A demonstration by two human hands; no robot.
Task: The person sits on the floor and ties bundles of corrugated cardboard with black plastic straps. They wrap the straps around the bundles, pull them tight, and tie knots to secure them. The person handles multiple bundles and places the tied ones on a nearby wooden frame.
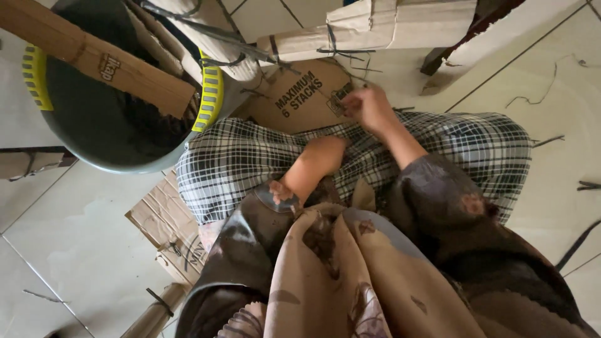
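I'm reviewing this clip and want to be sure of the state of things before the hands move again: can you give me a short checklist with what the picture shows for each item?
1. Right hand at the edge of the flat cardboard sheet: ok; the fingers pinch something small and dark there, what it is cannot be told.
2. Left hand free: cannot tell; it rests curled on the checked cloth over the lap, fingers hidden.
3. Cardboard sheet lying flat on the tiled floor: ok.
4. Rolled cardboard bundle tied with dark strips: ok, it lies beyond the sheet.
5. Grey tub with yellow rim within reach: ok, cardboard pieces stick out of it.
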